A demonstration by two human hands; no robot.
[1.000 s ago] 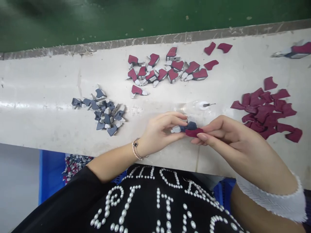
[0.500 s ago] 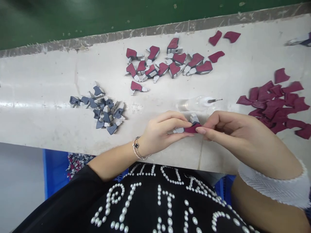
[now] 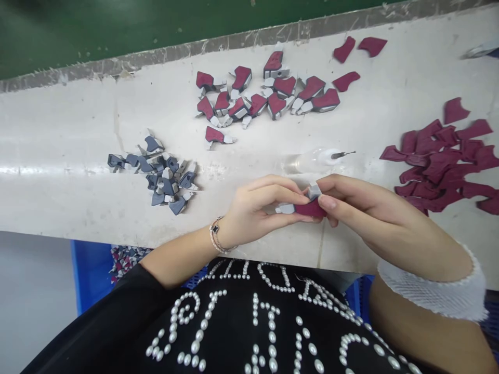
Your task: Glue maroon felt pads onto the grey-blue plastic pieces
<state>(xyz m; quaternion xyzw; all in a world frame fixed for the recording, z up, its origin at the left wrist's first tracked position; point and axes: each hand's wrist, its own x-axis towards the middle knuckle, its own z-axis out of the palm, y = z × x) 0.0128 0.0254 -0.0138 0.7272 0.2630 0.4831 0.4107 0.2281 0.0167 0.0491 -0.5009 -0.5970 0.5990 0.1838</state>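
Between my two hands, above the near side of the white table (image 3: 249, 161), is a small plastic part (image 3: 311, 208) with a dark red face and light grey ends. My left hand (image 3: 268, 208) pinches it from the left, thumb below and fingers above. From the right, my right hand (image 3: 351, 208) grips the same part with thumb and fingertips; the thumb presses near its grey knob. The part's dark body is mostly hidden by my fingers. Just beyond the hands lies a clear bottle (image 3: 317, 157) with a thin dark needle tip pointing right.
Grey-blue parts (image 3: 158, 171) lie piled at left. Red-faced assembled parts (image 3: 257, 104) are grouped at the back middle. Loose dark red pieces (image 3: 440, 166) form a heap at right, with several more behind. A blue crate (image 3: 91, 275) holding small parts stands below the table's front edge.
My right hand has shifted slightly left along the part, its thumb now beside the grey knob. My left hand keeps its pinch. The view has moved a little.
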